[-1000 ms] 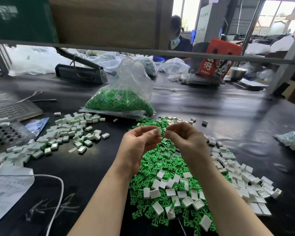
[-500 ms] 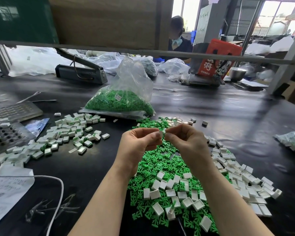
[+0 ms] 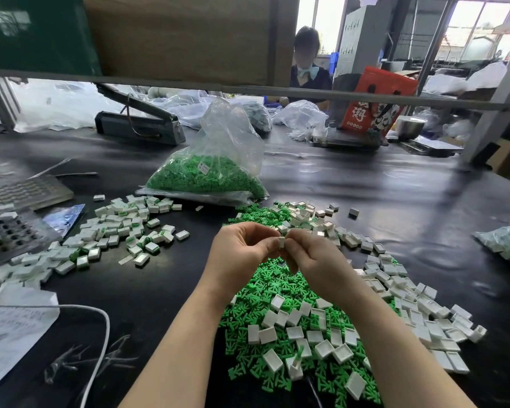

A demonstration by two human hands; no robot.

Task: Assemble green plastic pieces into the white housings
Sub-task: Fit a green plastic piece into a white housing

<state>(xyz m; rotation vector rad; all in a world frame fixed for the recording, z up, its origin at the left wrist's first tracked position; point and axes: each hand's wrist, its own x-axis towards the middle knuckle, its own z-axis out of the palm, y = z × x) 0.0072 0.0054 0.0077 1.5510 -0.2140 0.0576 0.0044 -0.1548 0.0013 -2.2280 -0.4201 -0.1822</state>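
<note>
White housing (image 3: 281, 242) at frame centre, pinched between my left hand (image 3: 242, 254) and right hand (image 3: 312, 259), fingertips together, raised over green pieces (image 3: 259, 293). Loose housings (image 3: 395, 295) scattered at 4 o'clock of hands. Finished pile (image 3: 100, 234) at 9 o'clock. Bag (image 3: 218, 169) of green pieces at 12 o'clock on black tabletop (image 3: 380, 195). Cannot tell if green piece sits inside held housing.

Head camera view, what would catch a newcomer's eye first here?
The two hands, left hand and right hand, meet mid-frame, pinching one small white housing between their fingertips. Below them spreads a bright green pile of loose pieces dotted with white housings. Behind stands a clear bag of green pieces; a pile of finished housings lies at left.
</note>
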